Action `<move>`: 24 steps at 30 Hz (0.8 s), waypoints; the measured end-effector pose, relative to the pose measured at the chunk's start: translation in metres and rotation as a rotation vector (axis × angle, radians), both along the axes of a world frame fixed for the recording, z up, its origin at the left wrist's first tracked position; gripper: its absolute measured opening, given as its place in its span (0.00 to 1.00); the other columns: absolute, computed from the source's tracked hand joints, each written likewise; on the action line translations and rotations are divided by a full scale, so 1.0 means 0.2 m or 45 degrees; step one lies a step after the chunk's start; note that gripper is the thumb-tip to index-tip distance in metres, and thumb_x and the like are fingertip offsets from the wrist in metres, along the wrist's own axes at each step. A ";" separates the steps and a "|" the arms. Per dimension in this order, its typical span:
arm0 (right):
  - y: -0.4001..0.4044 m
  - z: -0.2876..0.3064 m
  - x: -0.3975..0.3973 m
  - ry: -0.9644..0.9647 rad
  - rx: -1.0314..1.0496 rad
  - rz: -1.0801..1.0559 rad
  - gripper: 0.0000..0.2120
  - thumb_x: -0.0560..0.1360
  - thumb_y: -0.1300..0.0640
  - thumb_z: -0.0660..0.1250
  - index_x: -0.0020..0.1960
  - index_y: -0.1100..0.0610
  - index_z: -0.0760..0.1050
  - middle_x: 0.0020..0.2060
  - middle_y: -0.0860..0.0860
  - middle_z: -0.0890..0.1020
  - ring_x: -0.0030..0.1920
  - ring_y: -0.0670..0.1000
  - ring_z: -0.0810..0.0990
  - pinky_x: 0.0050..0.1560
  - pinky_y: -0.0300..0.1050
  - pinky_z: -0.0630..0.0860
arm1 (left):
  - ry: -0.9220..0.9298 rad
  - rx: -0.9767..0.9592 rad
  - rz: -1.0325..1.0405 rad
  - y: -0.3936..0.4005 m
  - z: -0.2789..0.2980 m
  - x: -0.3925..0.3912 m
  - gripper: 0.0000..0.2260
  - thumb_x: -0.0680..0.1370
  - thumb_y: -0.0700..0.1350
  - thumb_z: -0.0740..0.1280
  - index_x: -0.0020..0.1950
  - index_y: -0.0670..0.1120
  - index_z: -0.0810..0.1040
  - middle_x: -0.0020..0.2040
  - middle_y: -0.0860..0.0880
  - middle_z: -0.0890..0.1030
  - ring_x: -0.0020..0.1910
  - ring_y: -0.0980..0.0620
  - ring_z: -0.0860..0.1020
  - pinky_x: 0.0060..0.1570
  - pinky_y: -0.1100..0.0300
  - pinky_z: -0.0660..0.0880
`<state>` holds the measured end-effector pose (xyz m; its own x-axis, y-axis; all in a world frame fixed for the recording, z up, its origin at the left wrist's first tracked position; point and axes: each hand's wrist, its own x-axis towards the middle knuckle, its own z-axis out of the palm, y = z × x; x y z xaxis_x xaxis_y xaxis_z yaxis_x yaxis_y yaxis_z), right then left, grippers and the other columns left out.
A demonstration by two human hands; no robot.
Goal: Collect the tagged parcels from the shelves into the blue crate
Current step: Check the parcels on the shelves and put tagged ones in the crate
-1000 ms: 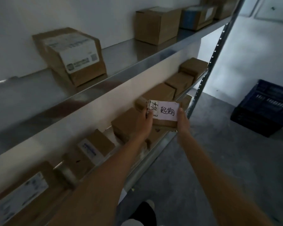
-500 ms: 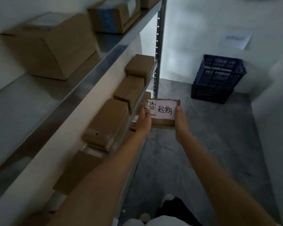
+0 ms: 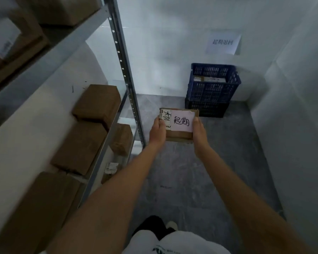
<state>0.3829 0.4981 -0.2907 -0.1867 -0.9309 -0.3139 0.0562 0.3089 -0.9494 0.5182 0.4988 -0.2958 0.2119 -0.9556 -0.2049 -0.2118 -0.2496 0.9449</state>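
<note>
Parcel (image 3: 178, 133) (brown cardboard, pale pink handwritten tag on top) is held level over the floor, left hand (image 3: 157, 132) and right hand (image 3: 200, 134) clamping opposite sides, arms outstretched; blue crate (image 3: 212, 90) stands beyond, by the wall.

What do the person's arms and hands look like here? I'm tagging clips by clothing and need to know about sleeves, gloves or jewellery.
Both forearms are bare as far as the picture shows; no sleeve edge is in view. The left hand and right hand wear no gloves, and no watch, band or ring shows. The fingernails look short and plain.
</note>
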 end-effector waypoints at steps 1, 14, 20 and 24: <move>-0.08 0.00 -0.04 -0.007 0.011 -0.026 0.22 0.83 0.44 0.51 0.72 0.53 0.67 0.60 0.49 0.74 0.58 0.50 0.73 0.48 0.42 0.71 | 0.013 -0.004 -0.015 -0.08 -0.01 -0.04 0.19 0.84 0.48 0.49 0.74 0.47 0.64 0.67 0.45 0.74 0.63 0.45 0.74 0.65 0.50 0.71; -1.24 -0.19 -0.54 0.142 0.141 -0.150 0.26 0.83 0.43 0.49 0.76 0.54 0.61 0.72 0.54 0.69 0.70 0.55 0.69 0.65 0.48 0.67 | 0.078 0.166 -0.148 -1.34 -0.17 -0.50 0.16 0.81 0.43 0.53 0.67 0.47 0.72 0.62 0.45 0.78 0.59 0.46 0.76 0.62 0.48 0.73; -1.81 -0.21 -0.84 0.237 0.177 -0.167 0.26 0.83 0.43 0.49 0.75 0.57 0.63 0.70 0.57 0.71 0.68 0.57 0.70 0.65 0.50 0.69 | 0.055 0.161 -0.235 -1.94 -0.14 -0.77 0.16 0.81 0.43 0.54 0.66 0.51 0.72 0.60 0.47 0.79 0.58 0.47 0.76 0.61 0.49 0.73; -2.15 -0.26 -1.05 0.266 0.191 -0.188 0.26 0.83 0.43 0.48 0.75 0.56 0.62 0.69 0.57 0.72 0.68 0.58 0.71 0.66 0.52 0.69 | 0.029 0.168 -0.293 -2.28 -0.16 -0.99 0.17 0.82 0.41 0.53 0.68 0.49 0.70 0.56 0.50 0.76 0.55 0.51 0.74 0.59 0.54 0.72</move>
